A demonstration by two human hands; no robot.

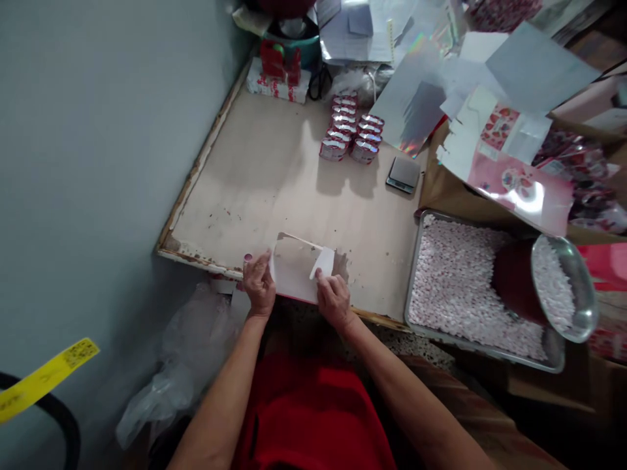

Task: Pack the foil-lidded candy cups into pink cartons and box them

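Note:
At the table's front edge, a thin white sheet (294, 279) with a pinkish lower edge lies between my hands. My left hand (259, 284) closes on its left side, where a narrow strip stands up. On the right, a white corner flap is folded up, and my right hand (334, 299) pinches it with bent fingers. A small purple round thing (248, 258) shows beside my left fingertips; its kind is too small to tell. The underside of the sheet is hidden.
Farther back stand two rows of shiny red-and-white packets (345, 127), with a small digital scale (403, 174) to their right. A metal tray (410, 287) of pinkish-white pieces holds a metal bowl (588, 313). A red tape dispenser (280, 62) stands at the back left.

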